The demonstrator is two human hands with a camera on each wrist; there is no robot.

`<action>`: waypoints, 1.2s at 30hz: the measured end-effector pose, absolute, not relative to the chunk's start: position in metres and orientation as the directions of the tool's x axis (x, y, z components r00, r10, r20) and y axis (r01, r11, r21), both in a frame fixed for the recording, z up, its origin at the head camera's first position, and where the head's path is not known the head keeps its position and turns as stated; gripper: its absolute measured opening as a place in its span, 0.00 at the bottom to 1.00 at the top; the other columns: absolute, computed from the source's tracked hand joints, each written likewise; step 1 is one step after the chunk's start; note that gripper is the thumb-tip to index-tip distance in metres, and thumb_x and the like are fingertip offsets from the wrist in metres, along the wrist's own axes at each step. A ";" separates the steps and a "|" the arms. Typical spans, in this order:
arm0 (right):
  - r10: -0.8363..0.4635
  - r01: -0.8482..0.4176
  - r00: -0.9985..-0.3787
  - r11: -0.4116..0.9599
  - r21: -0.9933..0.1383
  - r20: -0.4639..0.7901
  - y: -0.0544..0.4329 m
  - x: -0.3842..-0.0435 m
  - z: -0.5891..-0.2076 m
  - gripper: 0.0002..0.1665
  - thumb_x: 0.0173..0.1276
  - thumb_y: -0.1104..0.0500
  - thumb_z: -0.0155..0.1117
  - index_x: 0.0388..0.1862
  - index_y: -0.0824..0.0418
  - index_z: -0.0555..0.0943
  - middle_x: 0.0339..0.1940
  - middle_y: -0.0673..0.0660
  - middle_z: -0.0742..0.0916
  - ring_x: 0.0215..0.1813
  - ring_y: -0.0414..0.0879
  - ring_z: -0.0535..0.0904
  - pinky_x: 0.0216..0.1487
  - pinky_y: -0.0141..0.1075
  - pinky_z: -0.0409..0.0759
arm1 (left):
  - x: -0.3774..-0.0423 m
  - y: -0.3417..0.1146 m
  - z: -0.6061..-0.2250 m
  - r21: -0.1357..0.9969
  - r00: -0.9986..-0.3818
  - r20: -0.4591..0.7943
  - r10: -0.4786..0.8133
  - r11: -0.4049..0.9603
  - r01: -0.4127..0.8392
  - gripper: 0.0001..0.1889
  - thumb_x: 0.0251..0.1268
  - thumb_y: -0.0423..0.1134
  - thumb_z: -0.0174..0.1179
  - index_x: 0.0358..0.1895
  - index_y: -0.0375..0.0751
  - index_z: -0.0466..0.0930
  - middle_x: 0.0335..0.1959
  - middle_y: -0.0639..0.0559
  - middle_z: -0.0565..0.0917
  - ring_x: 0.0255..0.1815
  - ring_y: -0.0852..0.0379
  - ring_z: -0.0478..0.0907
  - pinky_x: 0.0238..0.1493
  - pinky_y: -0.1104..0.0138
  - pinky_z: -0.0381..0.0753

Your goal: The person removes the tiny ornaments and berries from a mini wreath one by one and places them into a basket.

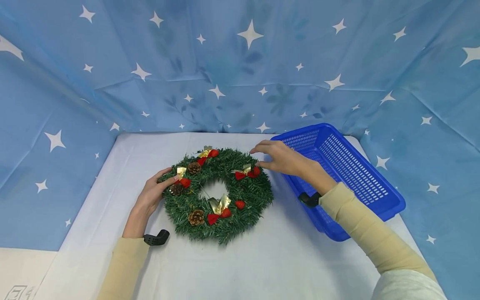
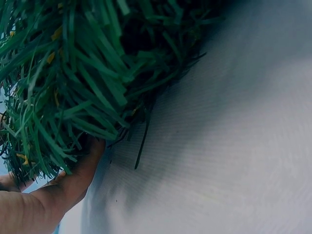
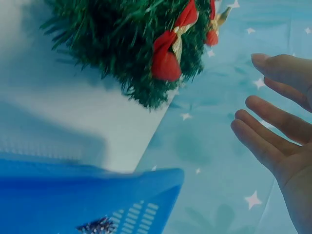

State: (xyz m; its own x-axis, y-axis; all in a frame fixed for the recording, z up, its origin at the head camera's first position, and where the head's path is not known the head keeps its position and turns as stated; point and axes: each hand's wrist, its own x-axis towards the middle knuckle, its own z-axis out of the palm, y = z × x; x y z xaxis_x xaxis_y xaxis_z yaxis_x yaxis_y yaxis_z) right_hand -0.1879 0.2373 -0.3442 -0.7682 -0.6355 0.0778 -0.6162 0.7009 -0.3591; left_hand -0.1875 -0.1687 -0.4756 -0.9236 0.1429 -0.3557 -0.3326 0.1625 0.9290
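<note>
A green wreath (image 1: 255, 191) with red bows, gold leaves, red berries and brown pinecones lies on the white-covered table. At its left rim my left hand (image 1: 150, 193) grips it, thumb on top near a red berry. The left wrist view shows a finger (image 2: 90, 165) reaching under the green bristles (image 2: 63, 87). Over the upper right of the wreath, my right hand (image 1: 279, 156) hovers with nothing in it. In the right wrist view its fingers (image 3: 278, 117) are spread and apart from the wreath (image 3: 117, 44).
A blue plastic basket (image 1: 378, 179) with slotted sides stands at an angle on the table's right, under my right forearm. In the right wrist view a small dark bristly thing (image 3: 97, 225) shows by the basket's wall. Blue star-printed cloth (image 1: 240, 83) surrounds the table.
</note>
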 end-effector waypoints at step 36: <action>-0.805 -0.796 -0.581 0.531 -0.292 0.120 0.173 -0.155 -0.355 0.26 0.70 0.56 0.74 0.64 0.59 0.82 0.63 0.59 0.84 0.64 0.53 0.82 0.63 0.43 0.83 | -0.189 -0.169 -0.473 0.928 -0.922 -0.356 0.149 0.170 -0.331 0.43 0.73 0.52 0.64 0.84 0.49 0.53 0.86 0.43 0.33 0.85 0.36 0.35 0.79 0.33 0.45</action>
State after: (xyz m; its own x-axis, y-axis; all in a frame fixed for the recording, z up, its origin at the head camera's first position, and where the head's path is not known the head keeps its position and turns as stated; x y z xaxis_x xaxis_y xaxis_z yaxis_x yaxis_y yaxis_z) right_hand -0.1549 0.1730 -0.3552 -0.5809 -0.8050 0.1204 -0.7959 0.5307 -0.2916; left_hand -0.1888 -0.1687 -0.4727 -0.9223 0.1493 -0.3565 -0.3313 0.1697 0.9281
